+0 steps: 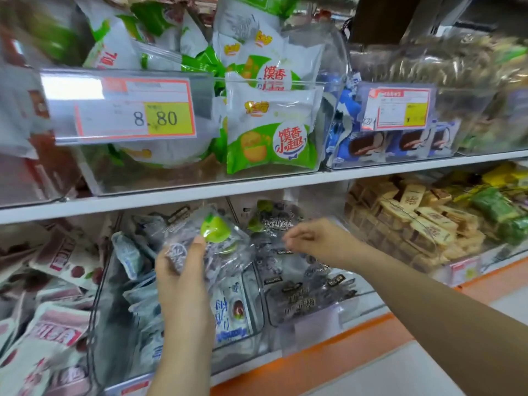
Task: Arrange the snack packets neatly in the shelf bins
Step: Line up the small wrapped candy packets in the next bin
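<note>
my left hand (183,281) grips a clear packet (220,238) at frame centre. my right hand (317,238) is above the dark packets (300,292); blurred, its grip cannot be told.

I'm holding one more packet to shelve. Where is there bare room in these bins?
Bare floor shows in the upper bin, below the price tag, left of the standing green packet. The dark-packet bin's front right corner looks open too. The wafer bin and red-packet bin are packed.

Left hand (183,278) and right hand (320,238) on bare, slender forearms (428,295).
</note>
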A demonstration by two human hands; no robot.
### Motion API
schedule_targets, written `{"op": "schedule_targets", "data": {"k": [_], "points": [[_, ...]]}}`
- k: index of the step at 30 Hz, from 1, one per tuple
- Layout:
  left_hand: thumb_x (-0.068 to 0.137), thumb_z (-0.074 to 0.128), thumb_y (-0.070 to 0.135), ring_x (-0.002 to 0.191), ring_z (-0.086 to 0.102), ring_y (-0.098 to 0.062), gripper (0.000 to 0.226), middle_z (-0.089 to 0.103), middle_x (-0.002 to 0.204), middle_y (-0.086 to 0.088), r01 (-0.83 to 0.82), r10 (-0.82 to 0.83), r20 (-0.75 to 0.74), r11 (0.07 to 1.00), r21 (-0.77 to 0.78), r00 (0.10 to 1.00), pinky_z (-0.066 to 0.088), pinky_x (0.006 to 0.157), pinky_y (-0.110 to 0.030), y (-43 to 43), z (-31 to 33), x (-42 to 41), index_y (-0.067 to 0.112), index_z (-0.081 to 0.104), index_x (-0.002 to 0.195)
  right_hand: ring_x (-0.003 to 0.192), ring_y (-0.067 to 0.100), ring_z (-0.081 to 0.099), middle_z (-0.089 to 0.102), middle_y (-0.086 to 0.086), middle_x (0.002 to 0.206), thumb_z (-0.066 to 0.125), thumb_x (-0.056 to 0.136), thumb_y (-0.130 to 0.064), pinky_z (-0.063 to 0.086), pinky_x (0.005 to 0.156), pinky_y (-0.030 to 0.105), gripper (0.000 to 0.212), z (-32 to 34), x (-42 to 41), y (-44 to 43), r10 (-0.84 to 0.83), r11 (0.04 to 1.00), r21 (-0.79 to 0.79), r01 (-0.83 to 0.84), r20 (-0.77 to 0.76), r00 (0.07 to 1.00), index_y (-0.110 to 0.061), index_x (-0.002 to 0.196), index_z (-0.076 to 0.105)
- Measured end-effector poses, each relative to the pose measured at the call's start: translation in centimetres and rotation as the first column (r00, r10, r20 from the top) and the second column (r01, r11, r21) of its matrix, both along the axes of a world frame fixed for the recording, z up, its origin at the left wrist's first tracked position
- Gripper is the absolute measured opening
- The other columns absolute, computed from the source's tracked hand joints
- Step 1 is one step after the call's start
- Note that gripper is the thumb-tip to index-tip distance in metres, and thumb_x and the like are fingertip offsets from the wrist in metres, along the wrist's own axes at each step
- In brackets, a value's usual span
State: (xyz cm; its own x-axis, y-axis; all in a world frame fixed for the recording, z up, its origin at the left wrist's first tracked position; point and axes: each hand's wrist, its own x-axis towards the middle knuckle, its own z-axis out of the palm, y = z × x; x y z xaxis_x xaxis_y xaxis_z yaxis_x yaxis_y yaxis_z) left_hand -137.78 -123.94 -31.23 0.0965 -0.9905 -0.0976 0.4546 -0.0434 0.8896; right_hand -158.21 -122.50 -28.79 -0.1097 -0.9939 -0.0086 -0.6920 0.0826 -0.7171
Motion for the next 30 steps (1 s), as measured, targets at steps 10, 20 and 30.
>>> {"op": "schedule_targets", "data": {"k": [10, 20, 30], "points": [[0.087, 0.063, 0.039, 0.116, 0.056, -0.015, 0.017, 0.057, 0.123, 0.011, -0.07, 0.07, 0.017, 0.997, 0.022, 0.997, 0.038, 0.106, -0.048, -1.8, -0.3, -0.4, 0.048, 0.051, 0.094, 0.091, 0.007, 0.055, 0.04, 0.006, 0.146, 0.042, 0.098, -0.019, 0.048, 0.079, 0.025, 0.046, -3.1, -0.3, -7.1, 0.475, 0.795, 0.592, -0.13, -0.475, 0.74, -0.023, 0.144, 0.037], [0.089, 0.062, 0.037, 0.101, 0.056, 0.005, 0.026, 0.052, 0.085, 0.043, -0.072, 0.072, 0.109, 0.997, -0.004, 0.991, 0.039, 0.106, -0.042, -1.7, -0.3, -0.6, 0.055, 0.049, 0.075, 0.091, 0.021, 0.061, 0.015, 0.004, 0.158, 0.047, 0.098, -0.016, 0.052, 0.072, 0.032, 0.068, -4.7, -1.0, -8.2, 0.308, 0.769, 0.616, -0.174, -0.118, 0.944, -0.038, 0.149, 0.007], [0.086, 0.062, 0.046, 0.109, 0.047, 0.005, 0.024, 0.048, 0.108, 0.033, -0.038, 0.034, 0.168, 0.999, 0.019, 0.985, 0.032, 0.106, -0.038, -1.7, -0.5, -0.3, 0.059, 0.042, 0.082, 0.122, 0.029, 0.048, 0.032, 0.007, 0.15, 0.069, 0.082, -0.011, 0.051, 0.087, 0.035, 0.08, -5.5, -1.7, -8.0, 0.133, 0.797, 0.566, -0.212, 0.178, 0.975, -0.027, 0.147, 0.024]]}}
